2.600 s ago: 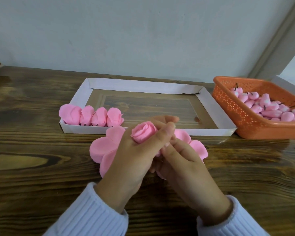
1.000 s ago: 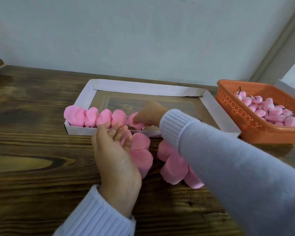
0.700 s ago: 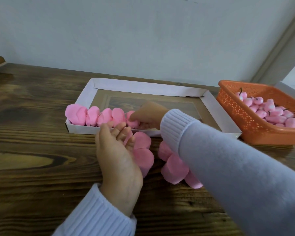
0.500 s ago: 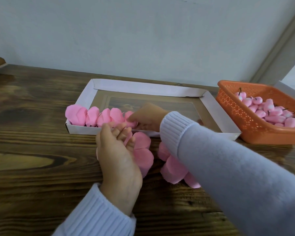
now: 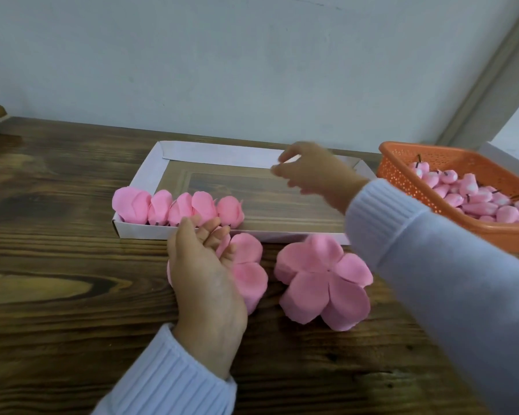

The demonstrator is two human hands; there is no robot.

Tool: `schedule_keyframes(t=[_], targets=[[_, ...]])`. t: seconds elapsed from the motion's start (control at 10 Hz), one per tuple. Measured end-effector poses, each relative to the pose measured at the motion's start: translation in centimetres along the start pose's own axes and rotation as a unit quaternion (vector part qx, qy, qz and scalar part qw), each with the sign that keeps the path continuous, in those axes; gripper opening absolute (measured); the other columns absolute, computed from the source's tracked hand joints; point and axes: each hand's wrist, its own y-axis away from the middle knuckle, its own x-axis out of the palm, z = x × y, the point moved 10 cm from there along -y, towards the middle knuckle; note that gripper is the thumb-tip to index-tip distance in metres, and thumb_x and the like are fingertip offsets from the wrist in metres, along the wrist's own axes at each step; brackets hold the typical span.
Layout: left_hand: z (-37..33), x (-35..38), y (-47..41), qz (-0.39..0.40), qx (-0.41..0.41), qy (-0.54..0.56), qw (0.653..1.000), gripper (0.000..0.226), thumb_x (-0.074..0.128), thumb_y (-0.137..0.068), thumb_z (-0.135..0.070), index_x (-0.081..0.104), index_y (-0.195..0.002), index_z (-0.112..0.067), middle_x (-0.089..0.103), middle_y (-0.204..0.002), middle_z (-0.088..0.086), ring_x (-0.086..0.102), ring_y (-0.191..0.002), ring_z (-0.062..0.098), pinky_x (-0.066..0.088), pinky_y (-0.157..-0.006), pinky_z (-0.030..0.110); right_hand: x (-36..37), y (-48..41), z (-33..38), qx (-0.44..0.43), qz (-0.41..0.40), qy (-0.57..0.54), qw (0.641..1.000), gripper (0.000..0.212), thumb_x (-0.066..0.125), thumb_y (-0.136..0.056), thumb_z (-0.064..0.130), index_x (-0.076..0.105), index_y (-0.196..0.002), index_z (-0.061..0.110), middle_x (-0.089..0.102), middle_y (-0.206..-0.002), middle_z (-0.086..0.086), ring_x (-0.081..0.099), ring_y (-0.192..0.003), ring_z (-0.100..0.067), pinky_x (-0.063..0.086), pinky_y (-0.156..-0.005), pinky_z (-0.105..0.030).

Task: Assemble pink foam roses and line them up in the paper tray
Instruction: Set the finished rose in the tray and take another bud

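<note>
Several finished pink foam roses (image 5: 177, 208) stand in a row at the front left of the white paper tray (image 5: 219, 155). The newest rose (image 5: 229, 211) ends the row on the right. My left hand (image 5: 204, 265) rests with loose fingers on a stack of flat pink petal sheets (image 5: 249, 274) in front of the tray. A second petal stack (image 5: 324, 283) lies to its right. My right hand (image 5: 312, 172) hovers blurred above the tray's right half, fingers loosely curled and holding nothing.
An orange plastic basket (image 5: 402, 172) of pink foam buds with dark stems (image 5: 474, 199) sits at the right on the dark wooden table (image 5: 48, 265). A white box edge (image 5: 504, 157) shows behind it. A pale wall runs along the table's back edge.
My right hand set the assembled rose at the end of the tray's row, let go and lifted away to the right. My left hand stayed on the petal stack.
</note>
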Motion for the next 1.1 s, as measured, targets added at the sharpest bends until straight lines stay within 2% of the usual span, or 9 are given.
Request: schedule_keyframes(t=[0.1, 0.3, 0.4, 0.5, 0.6, 0.7, 0.9, 1.0, 1.1], targets=[[-0.1, 0.1, 0.1, 0.004, 0.002, -0.005, 1.000, 0.018, 0.045, -0.100, -0.025, 0.061, -0.094, -0.017, 0.065, -0.083, -0.004, 0.061, -0.077, 0.010, 0.048, -0.068, 0.022, -6.4, 0.8, -1.6, -0.034, -0.093, 0.024, 0.995, 0.012, 0.065, -0.088, 0.021, 0.062, -0.099, 0.016, 0.064, -0.092, -0.006, 0.057, -0.071, -0.015, 0.043, -0.059, -0.022], [-0.2, 0.5, 0.3, 0.023, 0.018, -0.032, 0.999, 0.012, 0.051, -0.097, -0.018, 0.062, -0.093, -0.014, 0.064, -0.071, -0.008, 0.060, -0.073, 0.009, 0.047, -0.067, 0.021, -20.7, 3.4, -11.2, 0.036, -0.251, 0.116, 0.960, 0.004, 0.063, -0.084, 0.024, 0.064, -0.086, 0.026, 0.064, -0.083, -0.003, 0.057, -0.064, -0.005, 0.044, -0.063, -0.026], [-0.3, 0.6, 0.3, 0.030, 0.021, -0.035, 0.999, 0.011, 0.052, -0.097, -0.017, 0.061, -0.093, -0.013, 0.064, -0.069, -0.008, 0.059, -0.072, 0.009, 0.046, -0.068, 0.021, -25.6, 3.7, -18.8, 0.123, -0.261, 0.157, 0.944, 0.012, 0.062, -0.074, 0.033, 0.064, -0.079, 0.022, 0.064, -0.075, -0.005, 0.055, -0.058, -0.013, 0.039, -0.045, -0.028], [-0.3, 0.8, 0.3, 0.040, 0.024, -0.044, 0.998, 0.012, 0.051, -0.097, -0.018, 0.061, -0.091, -0.014, 0.063, -0.070, -0.007, 0.058, -0.072, 0.009, 0.045, -0.069, 0.022, -26.7, 3.0, -26.1, 0.193, -0.188, 0.221, 0.937, 0.022, 0.067, -0.080, 0.027, 0.070, -0.096, 0.012, 0.064, -0.074, -0.007, 0.059, -0.066, -0.028, 0.043, -0.036, -0.024], [-0.4, 0.9, 0.3, 0.047, 0.027, -0.054, 0.997, 0.012, 0.051, -0.097, -0.017, 0.061, -0.091, -0.014, 0.062, -0.073, -0.006, 0.057, -0.073, 0.010, 0.046, -0.071, 0.024, -24.5, 3.1, -29.0, 0.229, -0.100, 0.248, 0.936, 0.020, 0.071, -0.085, 0.028, 0.071, -0.096, 0.011, 0.064, -0.072, -0.005, 0.059, -0.067, -0.027, 0.046, -0.051, -0.034], [-0.4, 0.8, 0.2, 0.049, 0.024, -0.062, 0.997, 0.011, 0.051, -0.097, -0.016, 0.061, -0.094, -0.012, 0.061, -0.075, -0.003, 0.057, -0.074, 0.012, 0.047, -0.072, 0.025, -22.4, 3.3, -28.7, 0.232, -0.021, 0.306, 0.923, 0.015, 0.072, -0.082, 0.043, 0.072, -0.086, 0.028, 0.069, -0.075, 0.001, 0.063, -0.074, -0.019, 0.046, -0.075, -0.035], [-0.4, 0.7, 0.2, 0.055, 0.025, -0.071, 0.996, 0.011, 0.051, -0.097, -0.014, 0.061, -0.099, -0.010, 0.060, -0.074, -0.002, 0.057, -0.073, 0.011, 0.047, -0.070, 0.025, -21.5, 2.9, -27.8, 0.242, -0.009, 0.372, 0.896, 0.027, 0.069, -0.085, 0.042, 0.072, -0.093, 0.015, 0.065, -0.098, -0.010, 0.057, -0.097, -0.027, 0.041, -0.096, -0.038], [-0.4, 0.7, 0.2, 0.054, 0.025, -0.069, 0.996, 0.014, 0.051, -0.096, -0.012, 0.062, -0.103, -0.009, 0.060, -0.075, -0.001, 0.058, -0.074, 0.012, 0.048, -0.072, 0.025, -22.4, 3.0, -28.3, 0.291, -0.035, 0.381, 0.877, 0.043, 0.063, -0.089, 0.046, 0.065, -0.112, 0.010, 0.061, -0.119, -0.014, 0.053, -0.113, -0.030, 0.038, -0.102, -0.038], [-0.3, 0.8, 0.2, 0.053, 0.023, -0.069, 0.996, 0.017, 0.050, -0.096, -0.012, 0.062, -0.108, -0.008, 0.060, -0.078, 0.000, 0.057, -0.078, 0.013, 0.048, -0.073, 0.026, -22.5, 2.8, -28.6, 0.300, -0.043, 0.419, 0.856, 0.042, 0.066, -0.090, 0.031, 0.061, -0.121, 0.003, 0.062, -0.109, -0.018, 0.052, -0.108, -0.032, 0.038, -0.102, -0.039]])
